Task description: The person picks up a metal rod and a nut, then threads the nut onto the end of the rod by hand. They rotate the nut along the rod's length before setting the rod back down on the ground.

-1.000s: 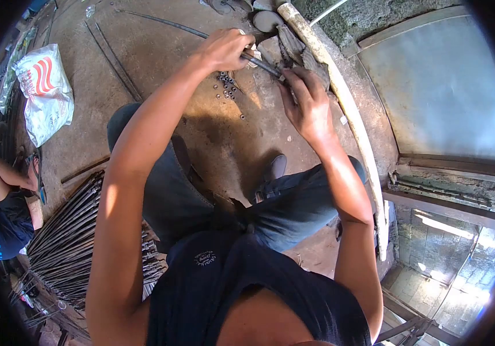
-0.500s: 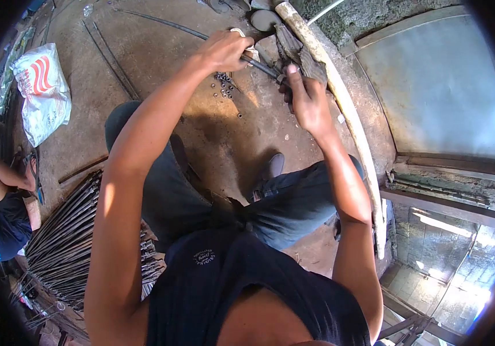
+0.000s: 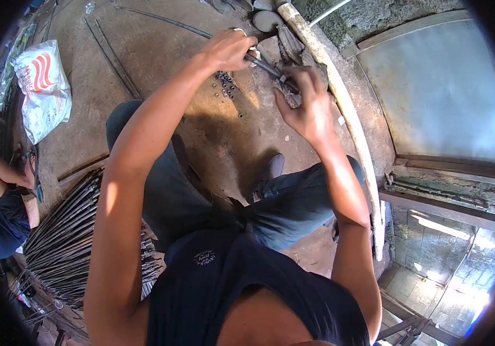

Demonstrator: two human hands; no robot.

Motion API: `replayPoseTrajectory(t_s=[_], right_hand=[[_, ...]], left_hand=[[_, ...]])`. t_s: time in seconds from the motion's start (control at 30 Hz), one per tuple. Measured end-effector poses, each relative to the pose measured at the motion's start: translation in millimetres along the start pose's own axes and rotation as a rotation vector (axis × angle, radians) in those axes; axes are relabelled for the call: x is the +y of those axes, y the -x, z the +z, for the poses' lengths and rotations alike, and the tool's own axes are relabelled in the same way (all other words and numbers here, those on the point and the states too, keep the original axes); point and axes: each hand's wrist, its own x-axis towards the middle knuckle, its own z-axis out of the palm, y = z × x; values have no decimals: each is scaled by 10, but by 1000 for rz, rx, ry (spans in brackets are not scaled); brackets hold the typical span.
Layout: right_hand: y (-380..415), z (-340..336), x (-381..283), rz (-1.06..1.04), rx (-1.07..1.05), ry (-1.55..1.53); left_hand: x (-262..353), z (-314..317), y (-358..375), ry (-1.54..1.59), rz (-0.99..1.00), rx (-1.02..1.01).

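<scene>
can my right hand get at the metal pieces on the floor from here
Likely yes. The right hand is by the end of the rod, and nothing seems to block its way to the metal pieces; the left hand, gripping the rod, leaves many uncovered.

A hand could pass over the bare floor [image 3: 246,137] just nearer the body than the nuts [image 3: 224,85]. Beyond them the slanting rod [image 3: 267,67] obstructs; well to their right, the pale pole [image 3: 340,86].

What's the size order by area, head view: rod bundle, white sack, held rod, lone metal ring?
1. rod bundle, partly hidden
2. white sack
3. held rod, long but thin
4. lone metal ring
</scene>
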Motion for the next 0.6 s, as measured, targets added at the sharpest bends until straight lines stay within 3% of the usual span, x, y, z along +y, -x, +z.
replayPoseTrajectory(t_s=[0.03,0.1,0.17,0.2,0.23,0.3,0.33,0.4,0.43,0.5,0.57,0.6], right_hand=[[29,27,60,-320,121,160],[36,-2,46,-315,126,161],[-51,-134,-176,598,-309,-239],[-128,-143,-57,914,-493,-797],[-70,-114,-43,913,-491,-798],[33,-63,-162,215,40,-81],[29,-63,-131,33,80,119],[76,-49,-71,-79,28,177],[109,-32,-33,-192,-28,232],[51,-44,1,-219,19,219],[-123,-169,-122,747,-432,-224],[-100,-154,-134,748,-432,-226]], left_hand=[[13,-11,5,3,2,-1],[24,-31,20,18,6,-4],[-5,9,-9,4,-3,-41],[-9,25,-16,-8,-7,-82],[-16,40,-19,-10,-6,-81],[-29,48,-13,0,16,-57],[-28,50,3,1,19,-58],[-19,57,39,-11,83,104],[-6,55,32,-9,85,102],[-3,38,4,29,21,-47],[-51,113,-19,4,14,-54],[-44,116,-19,-21,16,-64]])
